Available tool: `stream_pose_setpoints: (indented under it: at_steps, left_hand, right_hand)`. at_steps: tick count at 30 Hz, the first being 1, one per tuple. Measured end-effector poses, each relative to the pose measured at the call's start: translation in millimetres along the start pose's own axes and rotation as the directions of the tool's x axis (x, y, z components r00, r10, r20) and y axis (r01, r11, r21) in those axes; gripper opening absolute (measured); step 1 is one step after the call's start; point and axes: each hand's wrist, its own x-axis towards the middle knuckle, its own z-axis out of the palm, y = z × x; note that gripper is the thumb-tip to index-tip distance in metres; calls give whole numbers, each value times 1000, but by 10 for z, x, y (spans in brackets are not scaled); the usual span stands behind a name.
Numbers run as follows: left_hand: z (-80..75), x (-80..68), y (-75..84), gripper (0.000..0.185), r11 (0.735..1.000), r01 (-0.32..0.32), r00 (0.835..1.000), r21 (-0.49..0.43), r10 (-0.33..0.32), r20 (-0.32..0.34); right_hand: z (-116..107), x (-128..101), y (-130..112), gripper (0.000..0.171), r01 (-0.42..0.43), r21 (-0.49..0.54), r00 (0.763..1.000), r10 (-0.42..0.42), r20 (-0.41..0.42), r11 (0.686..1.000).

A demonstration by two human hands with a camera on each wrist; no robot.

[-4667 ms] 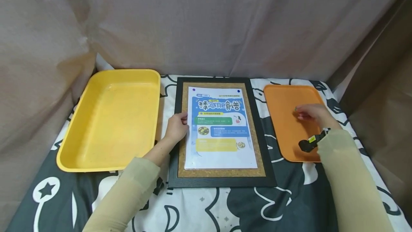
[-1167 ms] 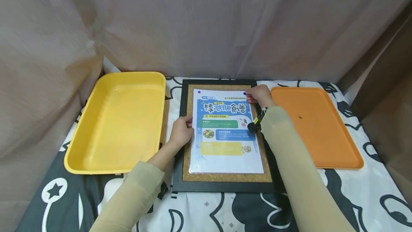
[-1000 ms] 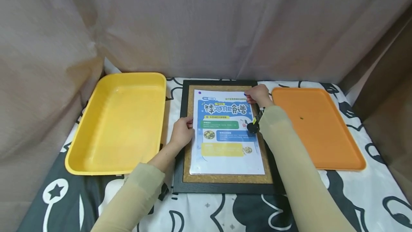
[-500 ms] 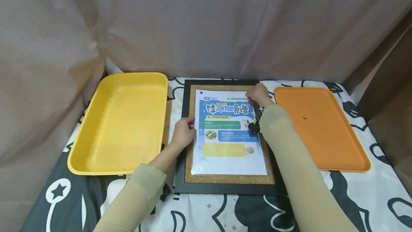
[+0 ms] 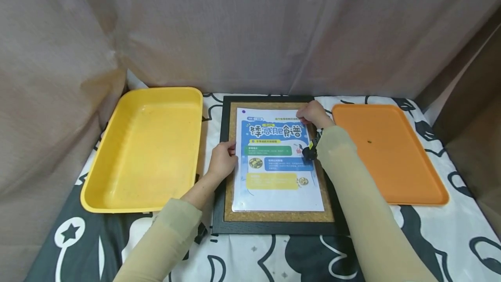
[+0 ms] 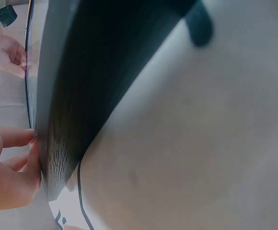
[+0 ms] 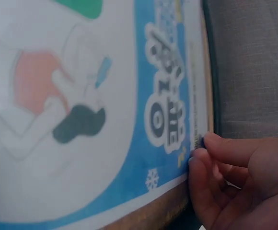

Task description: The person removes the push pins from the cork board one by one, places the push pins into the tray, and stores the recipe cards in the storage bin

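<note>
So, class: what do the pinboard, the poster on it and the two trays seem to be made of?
Pinboard: speckled tan face, likely cork; matte black frame, wood or plastic.
Poster: printed paper with a slight sheen, perhaps laminated.
Yellow tray and orange tray: smooth, one-coloured with rounded rims, probably moulded plastic.

A framed board (image 5: 221,151) lies flat at the middle of the surface (image 5: 465,221), with a printed sheet (image 5: 274,173) on it. A deep tray (image 5: 98,164) lies to the left of the board, and a shallow tray (image 5: 407,173) to its right. A curtain (image 5: 250,29) hangs behind all three. The left hand (image 5: 222,160) rests at the sheet's left edge, about halfway up. The right hand (image 5: 313,114) is at the sheet's far right corner, pinching a pin (image 7: 202,141) there. Another pin (image 5: 244,111) sits in the sheet's far left corner.
</note>
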Motion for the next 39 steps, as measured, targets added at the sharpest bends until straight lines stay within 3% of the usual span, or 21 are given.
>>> stream_pose_setpoints:
  at_steps: [11,19,31,39]
  left_hand:
    - [0,-14,27,46,1000,-10,1000,-13,10,-6]
    - [14,-2,17,48,1000,-1,1000,-13,1,0]
    - [5,-20,5,48,1000,3,1000,-14,-3,-5]
    - [-6,-22,13,48,1000,-5,1000,-14,5,-14]
  right_hand:
    - [-85,-69,64,34,-99,182,995,92,47,978]
    - [-158,-272,144,39,-67,253,997,54,59,965]
    - [-324,-590,146,43,-16,367,986,-47,160,930]
    - [-447,-742,165,48,-22,351,980,-49,194,936]
